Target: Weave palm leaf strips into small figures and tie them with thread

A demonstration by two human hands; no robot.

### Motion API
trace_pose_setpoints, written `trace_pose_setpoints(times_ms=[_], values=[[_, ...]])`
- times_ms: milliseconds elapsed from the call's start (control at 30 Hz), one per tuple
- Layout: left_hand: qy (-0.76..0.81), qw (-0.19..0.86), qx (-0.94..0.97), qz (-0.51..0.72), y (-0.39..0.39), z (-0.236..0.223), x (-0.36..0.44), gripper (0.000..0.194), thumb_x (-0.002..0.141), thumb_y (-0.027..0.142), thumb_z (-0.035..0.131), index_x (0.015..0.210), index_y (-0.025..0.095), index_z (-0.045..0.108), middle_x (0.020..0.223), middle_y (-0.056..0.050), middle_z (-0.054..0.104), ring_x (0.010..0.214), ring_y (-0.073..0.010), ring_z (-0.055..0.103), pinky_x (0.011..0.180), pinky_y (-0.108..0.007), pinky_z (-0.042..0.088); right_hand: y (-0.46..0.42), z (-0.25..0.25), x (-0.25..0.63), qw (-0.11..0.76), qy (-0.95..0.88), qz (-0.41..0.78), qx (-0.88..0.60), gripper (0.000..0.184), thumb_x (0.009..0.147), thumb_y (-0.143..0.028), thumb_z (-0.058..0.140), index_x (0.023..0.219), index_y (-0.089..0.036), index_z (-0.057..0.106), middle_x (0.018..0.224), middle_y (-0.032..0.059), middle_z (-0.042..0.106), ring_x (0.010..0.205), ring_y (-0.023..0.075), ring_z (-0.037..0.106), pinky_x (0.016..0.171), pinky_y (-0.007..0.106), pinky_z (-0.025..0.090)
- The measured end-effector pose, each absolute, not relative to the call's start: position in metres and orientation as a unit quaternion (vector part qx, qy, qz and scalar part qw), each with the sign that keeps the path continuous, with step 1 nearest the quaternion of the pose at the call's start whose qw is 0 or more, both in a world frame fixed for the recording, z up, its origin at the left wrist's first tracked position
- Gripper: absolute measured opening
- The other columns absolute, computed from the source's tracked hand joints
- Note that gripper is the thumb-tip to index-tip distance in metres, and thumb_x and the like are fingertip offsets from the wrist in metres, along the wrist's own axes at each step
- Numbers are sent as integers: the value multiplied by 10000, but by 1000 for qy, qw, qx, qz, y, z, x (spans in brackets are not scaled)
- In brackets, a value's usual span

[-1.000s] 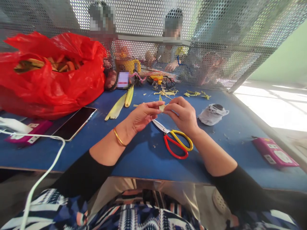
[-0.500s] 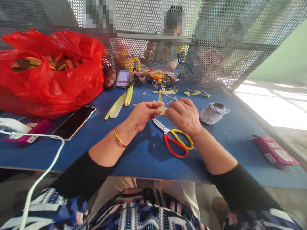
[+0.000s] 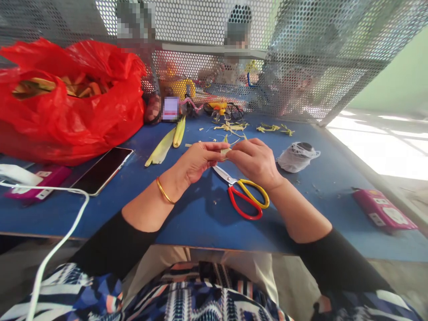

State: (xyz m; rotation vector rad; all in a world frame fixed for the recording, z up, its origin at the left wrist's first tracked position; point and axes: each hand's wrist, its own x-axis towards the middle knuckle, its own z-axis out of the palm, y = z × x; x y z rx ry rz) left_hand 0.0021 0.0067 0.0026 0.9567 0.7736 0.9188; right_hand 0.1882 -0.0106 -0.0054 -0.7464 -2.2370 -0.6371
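Pale leaf piece: the small scrap of pale green leaf or husk [image 3: 225, 152] is up off the tabletop [image 3: 187, 223], between the fingertips of both hands, its pointed tip sticking up.
Left hand: this hand [image 3: 199, 161] pinches the scrap's near side between thumb and straightened fingers; a gold bangle [image 3: 165, 191] sits on the wrist.
Right hand: this hand [image 3: 256, 160] pinches the other side with thumb and forefinger, the remaining fingers curled in.
Just changed: the right hand, more arched a second ago, now lies lower and flatter over the scrap, and less of the tip shows; to my eye the scrap is being turned or folded, with the left hand steadying it.
Scissors: red-and-yellow-handled scissors [image 3: 230, 179] lie just below the hands, untouched, their point hidden by the left hand.
Loose strips: pale strips [image 3: 232, 127] are scattered beyond the hands, with knotted green ones [image 3: 269, 129] to the right.
Larger leaves: two lengths of husk [image 3: 163, 147] lie left of the strips.
Farther out: a stuffed red bag [image 3: 100, 116] and a dark phone [image 3: 104, 170] on the left; a white plastic-wrapped bundle [image 3: 296, 158] and a purple pack [image 3: 384, 208] on the right.
Behind: a perforated screen [image 3: 301, 58], people beyond it.
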Motion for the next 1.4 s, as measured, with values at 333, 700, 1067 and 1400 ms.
trace_pose_setpoints(times_ms=[333, 700, 1067, 1400], values=[[364, 658, 441, 490, 7, -1, 8, 316, 556, 54, 789, 845, 184, 785, 794, -17, 727, 724, -117, 592, 705, -263, 430, -10, -8, 170, 532, -685, 230, -441, 237, 756, -400, 761, 685, -203, 651, 747, 4, 648, 722, 151, 602, 722, 331, 505], [371, 566, 516, 526, 2, -4, 13, 273, 621, 96, 776, 878, 185, 794, 848, -25, 752, 775, -137, 619, 756, -278, 484, -14, -6, 166, 526, -600, 354, -488, 186, 606, -259, 786, 610, -182, 617, 601, -24, 652, 580, 116, 573, 655, 309, 474], [352, 573, 519, 528, -1, -6, 19, 414, 563, 83, 834, 964, 166, 768, 847, -20, 737, 803, -144, 638, 818, -301, 499, -14, -4, 166, 551, -553, 394, -485, 199, 606, -244, 781, 623, -186, 592, 565, -32, 638, 548, 112, 609, 592, 276, 486], [344, 687, 409, 492, 4, -3, 14, 288, 566, 86, 826, 838, 164, 773, 753, -12, 721, 653, -82, 586, 584, -204, 424, -14, -1, 166, 565, -568, 422, -424, 332, 640, -350, 812, 817, -224, 561, 626, -62, 647, 545, 109, 615, 606, 287, 533]])
